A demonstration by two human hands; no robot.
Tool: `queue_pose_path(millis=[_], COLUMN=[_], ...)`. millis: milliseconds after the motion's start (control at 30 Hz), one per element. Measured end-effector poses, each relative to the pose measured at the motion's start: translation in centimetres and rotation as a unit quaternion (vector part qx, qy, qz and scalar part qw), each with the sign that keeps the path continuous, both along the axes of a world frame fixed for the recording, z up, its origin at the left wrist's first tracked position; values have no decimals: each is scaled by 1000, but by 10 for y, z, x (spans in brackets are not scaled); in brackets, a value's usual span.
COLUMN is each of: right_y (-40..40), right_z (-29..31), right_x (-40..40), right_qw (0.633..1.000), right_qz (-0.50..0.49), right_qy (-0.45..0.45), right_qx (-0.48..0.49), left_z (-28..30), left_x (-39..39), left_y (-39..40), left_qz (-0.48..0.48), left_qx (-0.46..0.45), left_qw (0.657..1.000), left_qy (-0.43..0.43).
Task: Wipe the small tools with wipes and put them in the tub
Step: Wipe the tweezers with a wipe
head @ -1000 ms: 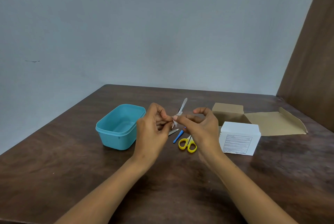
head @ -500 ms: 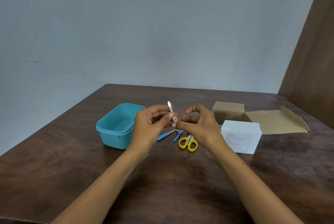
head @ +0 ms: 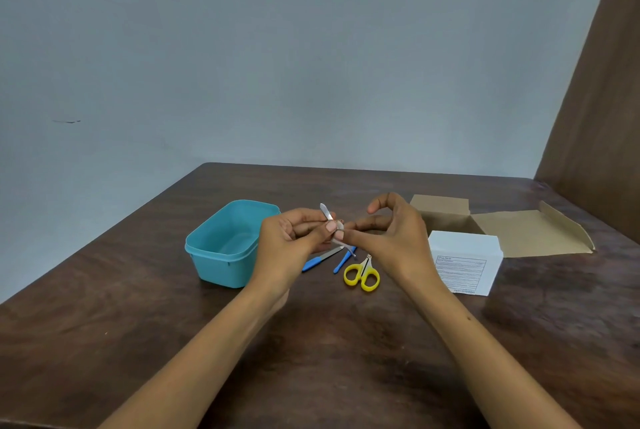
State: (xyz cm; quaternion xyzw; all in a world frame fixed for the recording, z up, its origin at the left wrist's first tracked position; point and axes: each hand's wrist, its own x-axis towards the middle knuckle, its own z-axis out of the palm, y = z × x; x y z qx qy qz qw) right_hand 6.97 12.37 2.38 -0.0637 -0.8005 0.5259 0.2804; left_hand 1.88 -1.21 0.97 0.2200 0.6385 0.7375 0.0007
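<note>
1. Above the table [head: 138, 342], the left hand [head: 287, 241] pinched a thin metal tool [head: 327, 213], upright beside the tub [head: 221, 248].
2. The right hand [head: 391, 238] pinched a wipe [head: 337, 236] around its shaft.
3. The tool looked light, stiff and slippery; it seemed best gripped mid-shaft.

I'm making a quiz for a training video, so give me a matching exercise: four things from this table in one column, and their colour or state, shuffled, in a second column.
Things:
1. tub
2. scissors
3. cardboard box
4. small metal tool

States:
A. flaps open, lying on the table
B. yellow handles, lying flat
C. held up between both hands
D. teal, no lid, nothing seen inside

Pairs: 1-D, 2-B, 3-A, 4-C. The left hand and right hand both pinch the tool above the table.
</note>
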Motion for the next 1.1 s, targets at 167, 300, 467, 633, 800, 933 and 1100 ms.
queue_pose_path(millis=[167,300,467,633,800,933,1100], right_y=[-3,-3,-7,-6,1,15,19], right_z=[-3,-2,0,4,6,6,10], right_x=[-1,0,3,6,5,5,5], right_qw=[1000,1000,999,999,996,996,999], right_qz=[-4,7,21,11,15,-6,0], right_qy=[15,-4,-23,-37,-62,-36,-7], right_qx=[13,28,34,34,70,80,39], left_z=[-1,0,5,6,7,7,7], left_x=[1,1,-2,-3,-2,-5,-4], left_y=[0,0,-3,-4,-3,-4,-3], left_qz=[6,8,2,3,13,24,10], left_qx=[-3,19,43,57,77,112,96], left_qw=[1000,1000,998,997,996,992,993], left_qy=[5,-14,-41,-51,-51,-56,-68])
